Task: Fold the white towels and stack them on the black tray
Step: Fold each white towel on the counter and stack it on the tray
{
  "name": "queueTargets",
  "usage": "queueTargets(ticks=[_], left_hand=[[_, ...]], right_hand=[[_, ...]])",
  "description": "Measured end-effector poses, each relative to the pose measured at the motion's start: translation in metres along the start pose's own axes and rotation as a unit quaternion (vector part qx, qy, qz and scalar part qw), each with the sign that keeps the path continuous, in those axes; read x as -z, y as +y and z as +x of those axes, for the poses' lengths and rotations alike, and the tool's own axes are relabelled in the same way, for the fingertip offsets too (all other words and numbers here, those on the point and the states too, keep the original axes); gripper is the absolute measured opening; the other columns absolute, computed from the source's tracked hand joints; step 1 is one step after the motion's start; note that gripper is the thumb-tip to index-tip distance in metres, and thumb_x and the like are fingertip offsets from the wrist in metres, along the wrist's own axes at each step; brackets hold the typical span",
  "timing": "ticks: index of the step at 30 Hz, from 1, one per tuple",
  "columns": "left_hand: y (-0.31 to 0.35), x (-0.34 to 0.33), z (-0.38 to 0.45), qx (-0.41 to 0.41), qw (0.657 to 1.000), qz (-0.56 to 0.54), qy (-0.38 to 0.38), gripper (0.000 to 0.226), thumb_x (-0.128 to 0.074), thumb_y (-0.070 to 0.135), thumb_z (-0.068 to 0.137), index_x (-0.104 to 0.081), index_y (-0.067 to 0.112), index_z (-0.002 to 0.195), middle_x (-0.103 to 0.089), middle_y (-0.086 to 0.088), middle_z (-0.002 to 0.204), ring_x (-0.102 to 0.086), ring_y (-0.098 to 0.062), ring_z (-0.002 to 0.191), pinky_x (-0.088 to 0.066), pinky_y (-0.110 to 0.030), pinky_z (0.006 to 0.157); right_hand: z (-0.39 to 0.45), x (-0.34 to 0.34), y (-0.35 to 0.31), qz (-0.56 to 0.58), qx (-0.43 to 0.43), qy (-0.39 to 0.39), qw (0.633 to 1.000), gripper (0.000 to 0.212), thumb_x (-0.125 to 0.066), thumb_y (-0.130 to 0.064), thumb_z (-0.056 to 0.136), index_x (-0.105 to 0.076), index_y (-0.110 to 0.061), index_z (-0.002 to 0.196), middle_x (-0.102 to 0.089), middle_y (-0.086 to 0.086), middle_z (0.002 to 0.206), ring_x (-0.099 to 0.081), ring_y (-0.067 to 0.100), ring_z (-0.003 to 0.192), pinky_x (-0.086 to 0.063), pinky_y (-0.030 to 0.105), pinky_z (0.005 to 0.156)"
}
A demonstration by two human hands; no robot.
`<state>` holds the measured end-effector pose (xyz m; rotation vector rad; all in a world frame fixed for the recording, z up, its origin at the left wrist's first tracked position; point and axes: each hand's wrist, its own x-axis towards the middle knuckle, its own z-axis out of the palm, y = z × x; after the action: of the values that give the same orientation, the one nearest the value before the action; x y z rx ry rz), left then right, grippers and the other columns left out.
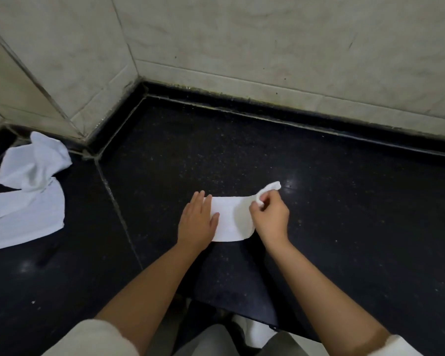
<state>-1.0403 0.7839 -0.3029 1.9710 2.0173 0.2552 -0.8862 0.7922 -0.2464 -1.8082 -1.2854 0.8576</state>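
While we look down through the head camera, much of the scene runs out of frame: the loose white towels (28, 191) at the far left are cut off by the left edge, so we cannot tell how many lie in that heap. A black tray does not show as a distinct thing against the dark surface; we cannot make one out. Our left hand (198, 222) lies flat, fingers straight, pressing the left end of the small white towel (231, 219) onto the black counter (344, 201). Our right hand (270, 217) has its grip clamped on the towel's right end, thumb and fingers pinching a corner that curls up off the counter, and this hand hides the towel's right edge. Near the bottom edge, between our pale sleeves (95, 337), something white peeks out, too hidden to name.

At the back, the counter ends at a dark raised lip beneath the marble wall (267, 42), which juts into a corner at the left. A grout seam (118, 209) crosses the counter between the heap and the small towel, which lie well apart. Bare speckled counter stretches to the right of our right hand.
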Motion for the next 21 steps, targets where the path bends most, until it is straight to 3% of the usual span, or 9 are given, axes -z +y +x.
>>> queueTargets(ticks=[2,5,7,11,15,18,21], left_hand=[[-0.021,0.007,-0.011,0.024,0.999,-0.013,0.026,0.049,-0.040,0.027,0.098,-0.031,0.008,0.143,-0.023,-0.012,0.154,-0.015,-0.024,0.145,-0.019,-0.037,0.116],[-0.060,0.010,-0.032,0.059,0.996,-0.011,0.067,0.042,-0.055,0.016,0.092,-0.050,0.001,0.131,-0.042,-0.021,0.142,-0.035,-0.034,0.136,-0.035,-0.045,0.107],[-0.080,0.008,-0.049,0.088,0.994,0.002,0.067,0.039,-0.062,0.012,0.088,-0.056,-0.001,0.124,-0.050,-0.023,0.135,-0.043,-0.038,0.130,-0.041,-0.048,0.101],[-0.102,0.005,-0.073,0.105,0.992,0.009,0.071,0.036,-0.069,0.007,0.081,-0.061,-0.004,0.115,-0.057,-0.025,0.126,-0.052,-0.041,0.120,-0.045,-0.050,0.094],[-0.100,0.008,-0.071,0.103,0.993,-0.002,0.058,0.041,-0.056,0.015,0.092,-0.051,-0.001,0.129,-0.044,-0.020,0.141,-0.036,-0.033,0.135,-0.033,-0.043,0.109],[-0.094,0.005,-0.069,0.099,0.995,0.013,0.025,0.050,-0.041,0.029,0.098,-0.038,0.002,0.139,-0.031,-0.016,0.150,-0.023,-0.029,0.142,-0.022,-0.041,0.115],[-0.098,-0.004,-0.071,0.094,0.994,0.045,0.011,0.074,-0.013,0.047,0.087,-0.040,0.000,0.138,-0.034,-0.018,0.148,-0.029,-0.032,0.139,-0.022,-0.044,0.113]], right_hand=[[-0.011,-0.025,-0.011,-0.027,0.058,-0.044,0.997,0.020,-0.054,-0.001,0.081,-0.047,-0.015,0.069,-0.046,-0.008,0.064,-0.043,0.006,0.057,-0.036,0.016,0.054],[-0.031,-0.068,-0.001,-0.139,0.169,-0.123,0.968,0.008,-0.056,0.004,0.077,-0.059,-0.003,0.075,-0.060,0.004,0.070,-0.057,0.021,0.065,-0.048,0.031,0.062],[-0.040,-0.088,0.019,-0.213,0.260,-0.131,0.932,0.018,-0.070,0.009,0.058,-0.059,-0.006,0.061,-0.061,0.007,0.060,-0.059,0.026,0.055,-0.051,0.033,0.052],[-0.038,-0.093,0.036,-0.265,0.299,-0.162,0.902,0.030,-0.079,0.009,0.043,-0.061,-0.012,0.054,-0.059,0.001,0.054,-0.057,0.019,0.047,-0.044,0.027,0.045],[-0.032,-0.090,0.031,-0.256,0.334,-0.151,0.895,0.029,-0.076,0.013,0.046,-0.061,-0.010,0.055,-0.059,0.001,0.052,-0.056,0.019,0.047,-0.045,0.027,0.048],[-0.033,-0.086,0.030,-0.207,0.365,-0.120,0.900,0.020,-0.066,0.011,0.056,-0.063,-0.008,0.063,-0.061,0.001,0.057,-0.057,0.018,0.051,-0.039,0.021,0.062],[-0.039,-0.086,0.036,-0.234,0.392,-0.145,0.878,0.026,-0.073,0.008,0.053,-0.064,-0.013,0.063,-0.060,-0.002,0.059,-0.057,0.016,0.054,-0.032,0.020,0.065]])
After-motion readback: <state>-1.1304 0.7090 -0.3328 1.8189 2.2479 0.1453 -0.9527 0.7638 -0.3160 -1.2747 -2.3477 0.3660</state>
